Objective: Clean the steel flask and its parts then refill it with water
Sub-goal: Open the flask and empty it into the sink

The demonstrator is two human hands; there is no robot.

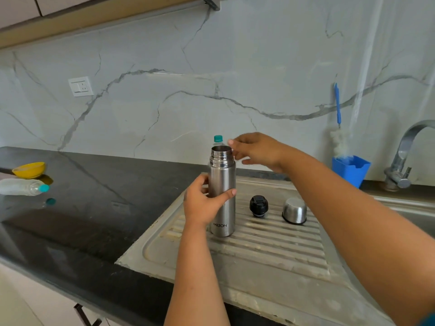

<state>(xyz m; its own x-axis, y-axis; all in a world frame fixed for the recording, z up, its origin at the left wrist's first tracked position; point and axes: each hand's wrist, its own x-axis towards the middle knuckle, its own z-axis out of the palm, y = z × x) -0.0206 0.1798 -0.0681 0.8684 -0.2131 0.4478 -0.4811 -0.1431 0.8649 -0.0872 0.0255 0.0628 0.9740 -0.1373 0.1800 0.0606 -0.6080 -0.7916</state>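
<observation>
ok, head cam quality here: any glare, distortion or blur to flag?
Head view: wide-angle bends the cabinet edge and stretches the right forearm; the glossy black counter mirrors the lying bottle; soft highlights on the steel flask; right hand slightly soft, MILTON print still legible.
</observation>
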